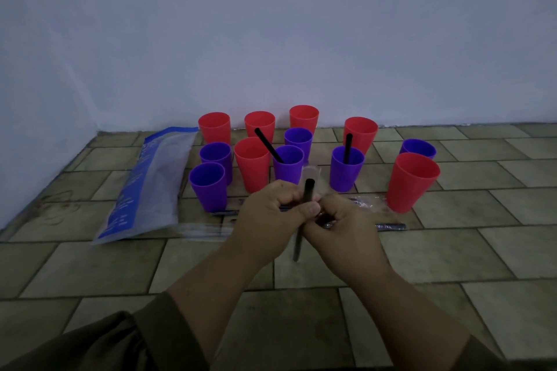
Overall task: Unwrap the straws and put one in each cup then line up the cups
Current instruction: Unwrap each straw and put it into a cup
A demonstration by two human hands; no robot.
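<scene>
Several red and purple cups stand in a loose cluster on the tiled floor by the wall. One purple cup [288,163] holds a leaning black straw [269,145]; another purple cup [346,168] holds an upright black straw [348,147]. In front of them my left hand [271,214] and my right hand [340,226] meet around a black straw [308,190] held nearly upright. Clear wrapper [312,173] sticks up past its top end. Its lower end hangs below my hands. More wrapped straws [390,226] lie on the floor behind my hands, partly hidden.
A blue and clear plastic bag [150,184] lies flat at the left of the cups. A large red cup [411,182] stands nearest at the right, with a crumpled clear wrapper [366,202] beside it. The wall runs close behind the cups.
</scene>
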